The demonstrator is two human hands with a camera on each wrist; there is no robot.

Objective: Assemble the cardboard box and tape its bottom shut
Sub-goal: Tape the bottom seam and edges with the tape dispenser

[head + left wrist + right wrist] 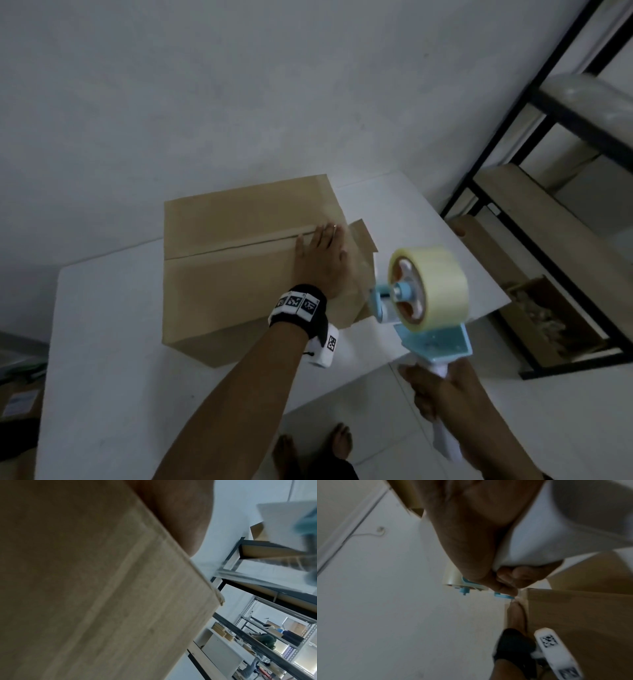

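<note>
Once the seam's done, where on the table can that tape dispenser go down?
Bare table lies left of the cardboard box, out to the left edge, and a narrower strip runs along the near edge. The right side is crowded: the left hand, an open flap and the tape dispenser in the right hand.

Left hand (323, 260) flat — right hand (442, 394) clenched

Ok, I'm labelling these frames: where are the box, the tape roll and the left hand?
box (219, 291): head view, bare top flap.
tape roll (442, 274): head view, outer tape surface.
left hand (323, 263): head view, back of the hand, flat on the box.
</note>
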